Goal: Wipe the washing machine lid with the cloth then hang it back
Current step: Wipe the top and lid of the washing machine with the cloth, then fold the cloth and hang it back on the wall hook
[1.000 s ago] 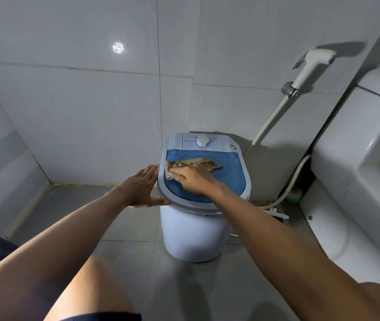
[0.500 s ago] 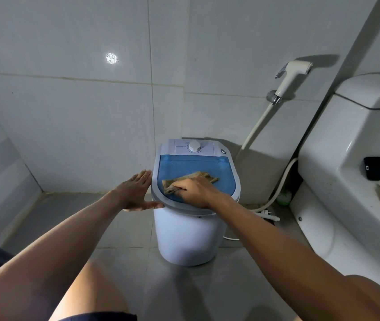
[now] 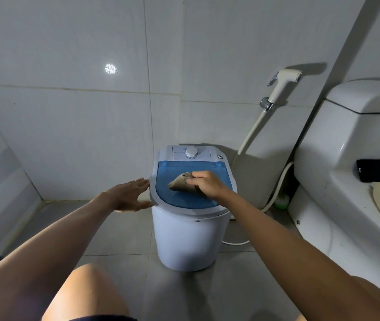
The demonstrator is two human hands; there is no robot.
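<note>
A small white washing machine (image 3: pixel 189 242) stands on the floor against the tiled wall. Its translucent blue lid (image 3: pixel 175 200) is shut, with a white dial panel behind it. My right hand (image 3: pixel 208 184) is closed on a bunched tan cloth (image 3: pixel 180 183), which hangs just above the middle of the lid. My left hand (image 3: pixel 130 195) is flat and open, fingers together, resting against the lid's left rim.
A white toilet (image 3: pixel 351 181) fills the right side, with a black phone (image 3: pixel 378 170) and a beige cover on it. A bidet sprayer (image 3: pixel 281 86) hangs on the wall, its hose running down behind the machine. Grey floor tiles (image 3: pixel 105 230) spread to the left.
My right hand has gathered the cloth, which lay flat on the lid, into a bunch and lifted it toward the lid's middle. My left hand stays on the rim.
</note>
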